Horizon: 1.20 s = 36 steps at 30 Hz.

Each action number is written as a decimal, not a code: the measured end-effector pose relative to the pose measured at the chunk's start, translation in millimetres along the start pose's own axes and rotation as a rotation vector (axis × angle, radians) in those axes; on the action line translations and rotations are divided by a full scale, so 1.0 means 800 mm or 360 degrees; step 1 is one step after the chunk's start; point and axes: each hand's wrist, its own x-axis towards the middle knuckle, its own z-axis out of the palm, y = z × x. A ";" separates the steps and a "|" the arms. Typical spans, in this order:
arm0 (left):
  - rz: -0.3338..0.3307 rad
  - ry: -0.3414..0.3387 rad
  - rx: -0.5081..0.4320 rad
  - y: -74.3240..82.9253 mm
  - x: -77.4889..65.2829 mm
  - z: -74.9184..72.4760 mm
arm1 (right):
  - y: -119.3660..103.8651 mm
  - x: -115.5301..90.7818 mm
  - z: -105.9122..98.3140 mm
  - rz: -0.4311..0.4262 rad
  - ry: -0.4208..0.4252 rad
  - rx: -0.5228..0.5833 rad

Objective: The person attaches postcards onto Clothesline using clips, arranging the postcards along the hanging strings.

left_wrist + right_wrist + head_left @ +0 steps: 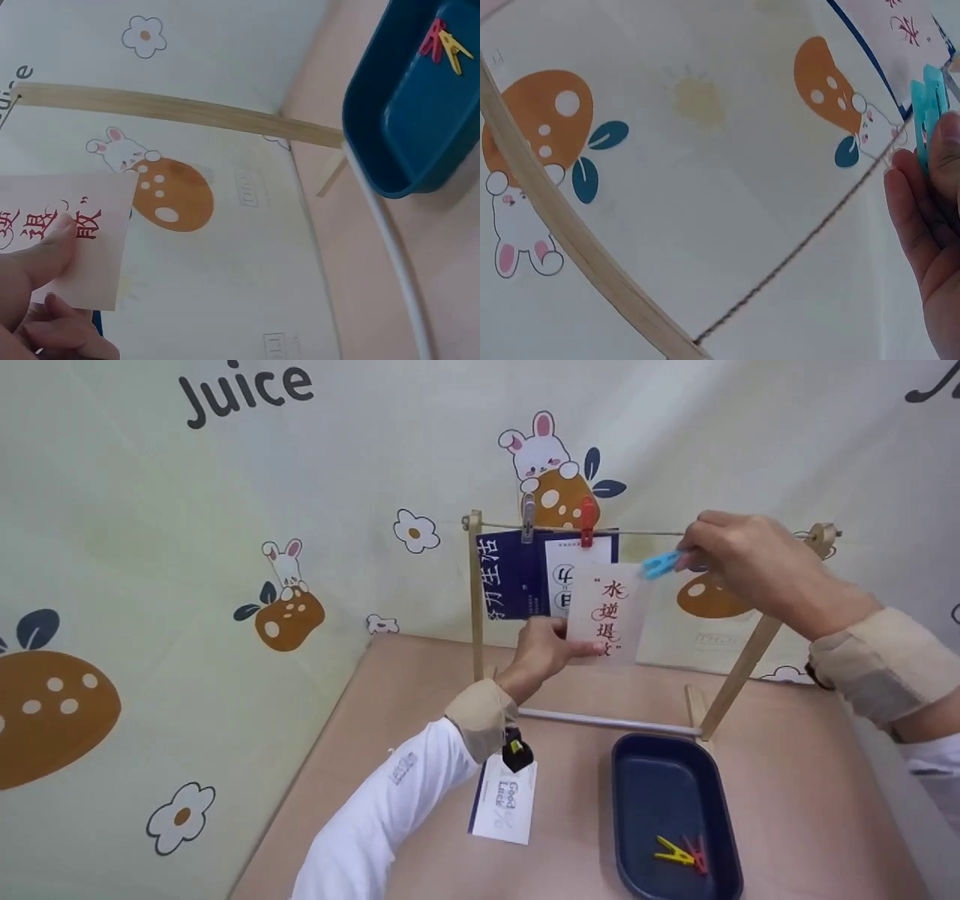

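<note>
My left hand (541, 651) holds a pale card with red characters (621, 619), thumb across its lower front, below the string (649, 533) of a wooden frame. Up at the right, my right hand (742, 562) pinches a light blue clothespin (660, 565) close to the card's upper right corner; whether the two touch I cannot tell. On the string, a grey clothespin (529, 517) and a red clothespin (587, 521) hold a dark blue card (514, 574) and a white-faced card (562, 577). The right wrist view shows the blue clothespin (928, 112) between thumb and fingers.
A dark blue tray (626, 810) on the table holds a yellow clothespin (675, 850) and a red one (697, 856). Left of it lies a "Good Luck" card (504, 810). The frame's right post (742, 679) and white bottom bar (607, 721) stand behind the tray.
</note>
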 end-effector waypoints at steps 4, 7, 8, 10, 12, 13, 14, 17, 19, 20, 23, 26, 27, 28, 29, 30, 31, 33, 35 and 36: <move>-0.0016 0.0065 0.0000 0.013 0.008 -0.002 | 0.006 0.028 -0.015 0.0084 -0.0021 -0.0016; -0.0010 0.0075 -0.0001 0.019 0.013 0.000 | 0.011 0.042 -0.021 0.0142 -0.0057 -0.0018; -0.0012 0.0077 -0.0005 0.021 0.015 0.002 | 0.013 0.045 -0.023 0.0162 -0.0067 -0.0015; -0.0017 0.0098 -0.0010 0.023 0.018 0.005 | 0.017 0.051 -0.025 0.0202 -0.0104 -0.0008; -0.0033 0.0119 -0.0011 0.025 0.022 0.008 | 0.020 0.056 -0.028 0.0243 -0.0160 -0.0012; -0.0043 0.0133 -0.0010 0.026 0.023 0.008 | 0.020 0.059 -0.028 0.0263 -0.0190 -0.0014; -0.0053 0.0149 -0.0003 0.027 0.025 0.008 | 0.021 0.062 -0.029 0.0279 -0.0222 -0.0017; -0.0071 0.0172 0.0011 0.033 0.030 0.007 | 0.022 0.071 -0.031 0.0344 -0.0333 -0.0023; -0.0070 0.0173 0.0017 0.038 0.032 0.005 | 0.022 0.076 -0.031 0.0362 -0.0389 -0.0037; -0.0066 0.0171 0.0013 0.039 0.033 0.005 | 0.023 0.078 -0.031 0.0359 -0.0411 -0.0051; -0.0059 0.0154 -0.0008 0.041 0.035 0.006 | 0.022 0.082 -0.030 0.0328 -0.0448 -0.0095; -0.0053 0.0140 -0.0047 0.040 0.037 0.009 | 0.017 0.087 -0.027 0.0275 -0.0468 -0.0132; -0.0053 0.0133 -0.0066 0.040 0.037 0.010 | 0.015 0.089 -0.026 0.0262 -0.0477 -0.0143; -0.0049 0.0127 -0.0087 0.039 0.038 0.010 | 0.014 0.091 -0.025 0.0256 -0.0492 -0.0150; -0.0045 0.0120 -0.0110 0.039 0.038 0.011 | 0.012 0.093 -0.024 0.0250 -0.0507 -0.0158; -0.0037 0.0117 -0.0131 0.039 0.038 0.012 | 0.011 0.095 -0.024 0.0257 -0.0526 -0.0166; -0.0031 0.0112 -0.0149 0.039 0.038 0.012 | 0.010 0.097 -0.024 0.0268 -0.0548 -0.0176; -0.0014 0.0106 -0.0167 0.040 0.039 0.013 | 0.008 0.101 -0.024 0.0273 -0.0579 -0.0200; 0.0001 0.0114 -0.0161 0.040 0.040 0.014 | 0.006 0.104 -0.023 0.0252 -0.0591 -0.0224; 0.0014 0.0120 -0.0152 0.040 0.040 0.014 | 0.005 0.105 -0.023 0.0231 -0.0589 -0.0232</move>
